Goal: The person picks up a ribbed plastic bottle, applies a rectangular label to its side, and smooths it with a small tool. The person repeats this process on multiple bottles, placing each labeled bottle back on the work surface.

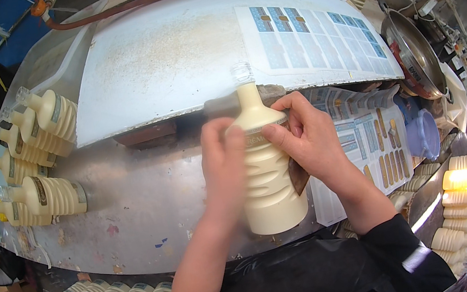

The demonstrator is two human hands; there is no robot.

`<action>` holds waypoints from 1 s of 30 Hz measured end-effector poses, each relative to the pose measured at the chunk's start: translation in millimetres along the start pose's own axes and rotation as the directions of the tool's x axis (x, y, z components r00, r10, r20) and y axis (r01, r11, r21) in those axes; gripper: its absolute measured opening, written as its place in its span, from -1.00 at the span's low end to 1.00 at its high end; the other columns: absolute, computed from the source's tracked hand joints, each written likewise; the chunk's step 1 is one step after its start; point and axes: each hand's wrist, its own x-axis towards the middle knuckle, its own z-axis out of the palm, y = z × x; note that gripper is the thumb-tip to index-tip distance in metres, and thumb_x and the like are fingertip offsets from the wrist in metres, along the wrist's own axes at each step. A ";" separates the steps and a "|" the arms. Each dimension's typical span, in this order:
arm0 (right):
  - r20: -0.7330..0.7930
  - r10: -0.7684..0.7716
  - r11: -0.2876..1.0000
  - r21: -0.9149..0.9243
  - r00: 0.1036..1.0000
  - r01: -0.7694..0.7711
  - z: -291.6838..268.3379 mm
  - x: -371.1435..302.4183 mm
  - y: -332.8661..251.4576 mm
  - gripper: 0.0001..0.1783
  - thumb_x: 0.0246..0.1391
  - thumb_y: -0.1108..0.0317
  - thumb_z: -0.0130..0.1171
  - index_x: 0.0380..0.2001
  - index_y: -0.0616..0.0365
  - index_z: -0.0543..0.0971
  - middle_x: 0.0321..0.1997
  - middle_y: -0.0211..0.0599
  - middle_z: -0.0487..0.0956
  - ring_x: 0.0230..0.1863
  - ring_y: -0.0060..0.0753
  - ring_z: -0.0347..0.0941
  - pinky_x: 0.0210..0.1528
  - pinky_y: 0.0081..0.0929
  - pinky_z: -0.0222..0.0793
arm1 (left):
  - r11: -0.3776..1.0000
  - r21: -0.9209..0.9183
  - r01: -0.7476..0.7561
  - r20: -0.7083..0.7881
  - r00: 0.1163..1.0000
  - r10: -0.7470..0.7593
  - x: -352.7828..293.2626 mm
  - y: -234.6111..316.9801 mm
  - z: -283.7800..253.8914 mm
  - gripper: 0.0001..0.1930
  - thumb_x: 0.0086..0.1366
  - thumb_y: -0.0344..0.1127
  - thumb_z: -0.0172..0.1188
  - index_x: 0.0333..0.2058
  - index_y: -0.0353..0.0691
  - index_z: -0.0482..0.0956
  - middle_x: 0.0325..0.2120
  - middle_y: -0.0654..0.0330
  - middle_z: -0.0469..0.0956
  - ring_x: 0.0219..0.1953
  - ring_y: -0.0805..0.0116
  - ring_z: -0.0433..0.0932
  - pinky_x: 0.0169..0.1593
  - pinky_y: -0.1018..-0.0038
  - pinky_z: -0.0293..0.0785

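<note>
Fingers (281,135) of both hands clasping the bottle (266,177) over the counter (136,222), best pressing its label (259,136) flat evenly.

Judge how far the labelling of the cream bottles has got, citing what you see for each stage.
Done, it seems: a pile of banded bottles lies at the left of the metal table. In hand: both the left hand and right hand press a neck band onto the cream ribbed bottle. Left: label sheets at the right hold many stickers, and bottles at the lower right look unlabelled.
</note>
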 end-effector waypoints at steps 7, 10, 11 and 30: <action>0.012 0.001 0.999 -0.049 1.000 0.000 -1.0 0.2 -2.4 -0.44 0.07 -0.06 0.33 -0.10 0.21 0.53 -0.39 0.01 0.68 -0.31 -0.01 0.68 -0.22 -0.21 0.53 | 0.981 -0.192 0.007 0.044 0.999 0.001 -1.2 1.9 -2.7 -0.72 0.58 -0.15 -0.05 0.05 -0.23 0.38 -0.10 0.18 0.45 -0.05 0.45 0.43 0.08 0.47 0.41; 0.031 0.043 0.999 -0.026 0.999 -0.042 -3.4 0.1 -3.8 -0.43 0.06 -0.08 0.34 -0.10 0.21 0.53 -0.39 0.03 0.68 -0.31 0.00 0.69 -0.21 -0.20 0.54 | 0.982 -0.177 0.067 0.070 0.996 -0.055 -3.3 19.1 -0.6 -0.76 0.62 -0.18 -0.11 0.03 -0.21 0.36 -0.15 0.27 0.45 -0.14 0.57 0.42 0.00 0.56 0.42; 0.025 0.036 0.999 -0.027 0.999 -0.035 -2.8 -0.1 -3.0 -0.43 0.06 -0.08 0.34 -0.11 0.21 0.53 -0.39 0.03 0.68 -0.31 0.00 0.69 -0.21 -0.20 0.54 | 0.995 -0.085 0.047 0.048 0.998 -0.043 -2.1 15.0 1.1 -0.76 0.62 -0.18 -0.11 0.03 -0.20 0.36 -0.15 0.27 0.46 -0.13 0.56 0.42 0.00 0.55 0.43; -0.341 0.124 0.829 0.552 0.932 0.091 -17.0 -2.1 48.7 -0.86 0.18 0.53 0.22 -0.17 0.23 0.59 -0.16 -0.41 0.63 -0.17 -0.57 0.54 -0.10 -0.56 0.47 | 0.962 -0.271 0.043 0.066 0.997 -0.026 -5.4 5.2 3.9 -0.68 0.55 -0.18 0.05 0.11 -0.23 0.32 -0.01 0.16 0.45 0.02 0.47 0.42 0.14 0.46 0.41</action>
